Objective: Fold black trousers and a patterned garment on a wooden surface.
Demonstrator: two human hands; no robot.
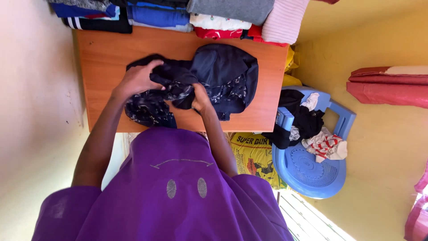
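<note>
A dark navy garment (223, 73) with a black-and-white patterned part lies crumpled on an orange wooden table (111, 53). My left hand (136, 79) rests on its left part, fingers curled over the cloth. My right hand (200, 99) grips a bunched fold of the same garment near the table's front edge. The patterned part (149, 110) hangs over the near edge, below my left hand. My purple shirt fills the bottom of the view.
Several folded clothes (178, 15) are stacked along the table's far edge. A blue plastic chair (312, 169) to the right holds black, white and red clothes. A yellow printed sack (254, 156) lies beside it. Red cloth (388, 87) hangs at far right.
</note>
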